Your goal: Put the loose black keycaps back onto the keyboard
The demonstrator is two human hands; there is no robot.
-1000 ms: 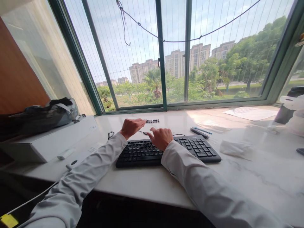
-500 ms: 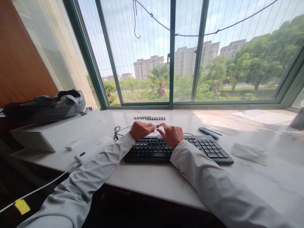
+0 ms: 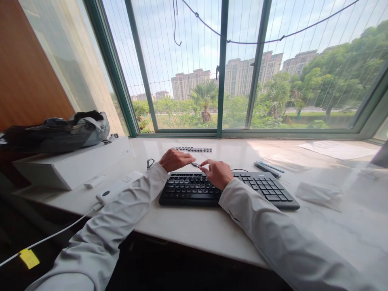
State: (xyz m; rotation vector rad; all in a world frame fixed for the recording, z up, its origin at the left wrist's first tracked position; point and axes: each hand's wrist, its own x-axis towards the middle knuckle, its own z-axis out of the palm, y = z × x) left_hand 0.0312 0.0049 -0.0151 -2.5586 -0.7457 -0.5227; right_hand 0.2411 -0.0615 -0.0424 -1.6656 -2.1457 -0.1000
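Note:
My left hand (image 3: 176,160) and my right hand (image 3: 218,173) face each other above the back edge of a black keyboard (image 3: 197,197). Between their fingertips is a small dark piece with a pale part, which looks like a keycap (image 3: 196,164). My right thumb and index finger pinch one end of it. The left fingers are pressed together at its other end; what they hold is too small to make out. Below the hands, several key positions in the upper rows look bare. Loose keycaps (image 3: 197,149) lie in rows on the white tabletop behind the hands.
Thin dark and blue tools (image 3: 268,169) lie behind the keyboard's right end, with a clear plastic bag (image 3: 318,194) farther right. At left are a white power strip (image 3: 121,188), a white box (image 3: 75,165) and a dark bag (image 3: 69,131). A window (image 3: 221,133) closes off the back.
My left hand has shifted slightly left and up, away from the right hand. The small piece between them now lies lower and shows a longer shape. The camera view has moved slightly.

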